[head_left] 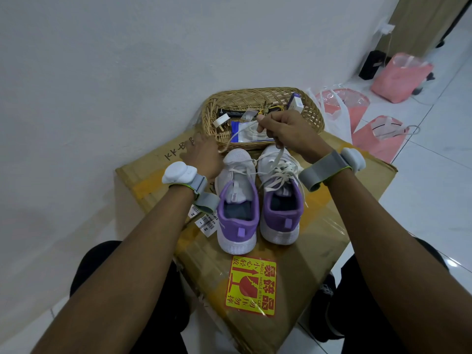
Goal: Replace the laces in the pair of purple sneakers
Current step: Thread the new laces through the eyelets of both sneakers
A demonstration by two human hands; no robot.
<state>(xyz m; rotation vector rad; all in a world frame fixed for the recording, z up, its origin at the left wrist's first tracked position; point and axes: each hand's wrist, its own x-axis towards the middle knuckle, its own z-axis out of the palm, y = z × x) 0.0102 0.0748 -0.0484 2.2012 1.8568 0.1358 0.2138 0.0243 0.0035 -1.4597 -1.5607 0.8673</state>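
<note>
Two purple-and-white sneakers stand side by side on a cardboard box (255, 328), heels toward me. The left sneaker (237, 213) has little lace left in it. The right sneaker (279, 200) has loose white laces across its tongue. My right hand (286, 129) is above the sneakers' toes, closed on a white lace (277, 155) that hangs down to the right sneaker. My left hand (204, 157) rests beside the left sneaker's toe, fingers mostly hidden; whether it grips anything is unclear.
A wicker basket (311, 116) with a plug, a blue-white packet and small boxes sits behind the sneakers against the white wall. Pink bags (401, 77) lie on the tiled floor to the right. A fragile sticker (251, 284) marks the box near me.
</note>
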